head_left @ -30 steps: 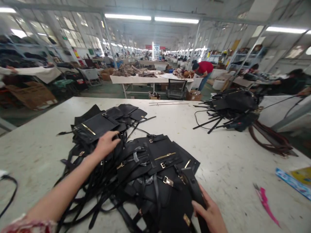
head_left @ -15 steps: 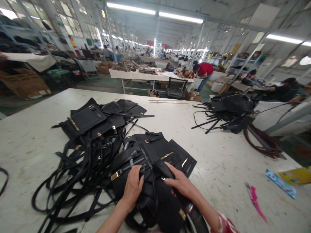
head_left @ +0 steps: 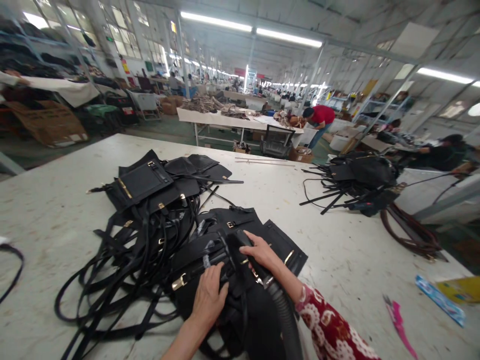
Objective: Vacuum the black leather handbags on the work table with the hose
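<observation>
Clamped round the black hose (head_left: pixel 284 312), right hand (head_left: pixel 263 254) leans in! Left hand (head_left: pixel 209 292) rests on the near black bag (head_left: pixel 188 298), grip impossible to tell.

On my feed, the bags (head_left: pixel 258 312) are plain black with gold-coloured buckles (head_left: pixel 179 282), and the ribbed hose (head_left: pixel 284 312) is black too. I see a deep red right sleeve (head_left: pixel 328 320) patterned in white loops. The off-white tabletop (head_left: pixel 333 265) carries brown flecks. To the right I make out pink-handled snippers (head_left: pixel 398 320), a blue-and-white strip (head_left: pixel 440 301) and a yellow sheet (head_left: pixel 460 290); beyond, a co-worker's red top (head_left: pixel 322 114).
</observation>
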A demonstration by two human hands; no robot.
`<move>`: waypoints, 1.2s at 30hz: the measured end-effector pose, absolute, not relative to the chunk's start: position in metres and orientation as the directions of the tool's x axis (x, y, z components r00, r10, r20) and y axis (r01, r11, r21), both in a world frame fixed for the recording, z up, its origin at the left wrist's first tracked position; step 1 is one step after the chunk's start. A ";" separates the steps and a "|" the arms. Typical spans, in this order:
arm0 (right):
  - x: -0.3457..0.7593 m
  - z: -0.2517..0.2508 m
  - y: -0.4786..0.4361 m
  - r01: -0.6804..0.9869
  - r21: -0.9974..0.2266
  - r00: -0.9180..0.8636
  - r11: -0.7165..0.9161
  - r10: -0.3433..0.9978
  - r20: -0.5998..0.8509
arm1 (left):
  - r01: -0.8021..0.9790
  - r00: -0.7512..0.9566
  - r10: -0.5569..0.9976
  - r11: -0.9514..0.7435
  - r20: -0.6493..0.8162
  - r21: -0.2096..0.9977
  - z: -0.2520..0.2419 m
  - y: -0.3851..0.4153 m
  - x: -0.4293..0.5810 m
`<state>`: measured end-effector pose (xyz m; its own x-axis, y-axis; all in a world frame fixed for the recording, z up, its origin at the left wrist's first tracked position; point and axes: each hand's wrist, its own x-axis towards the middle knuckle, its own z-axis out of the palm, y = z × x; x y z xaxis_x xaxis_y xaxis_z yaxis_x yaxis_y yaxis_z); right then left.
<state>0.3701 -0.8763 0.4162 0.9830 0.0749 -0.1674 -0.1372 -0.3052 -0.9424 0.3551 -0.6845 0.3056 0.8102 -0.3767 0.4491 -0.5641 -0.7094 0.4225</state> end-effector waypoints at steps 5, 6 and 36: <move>0.366 0.410 -0.869 -0.245 -0.923 0.902 -0.298 0.279 -0.330 | -0.484 0.872 -0.397 -0.788 0.286 0.380 0.310 -0.689 0.341; 0.370 0.407 -0.863 -0.256 -0.920 0.902 -0.296 0.269 -0.338 | -0.472 0.879 -0.400 -0.808 0.260 0.352 0.311 -0.691 0.341; 0.174 0.340 -0.979 -0.332 -0.942 0.885 0.053 -0.327 -0.330 | -0.809 0.584 -0.775 -0.582 0.243 0.088 0.294 -0.782 0.342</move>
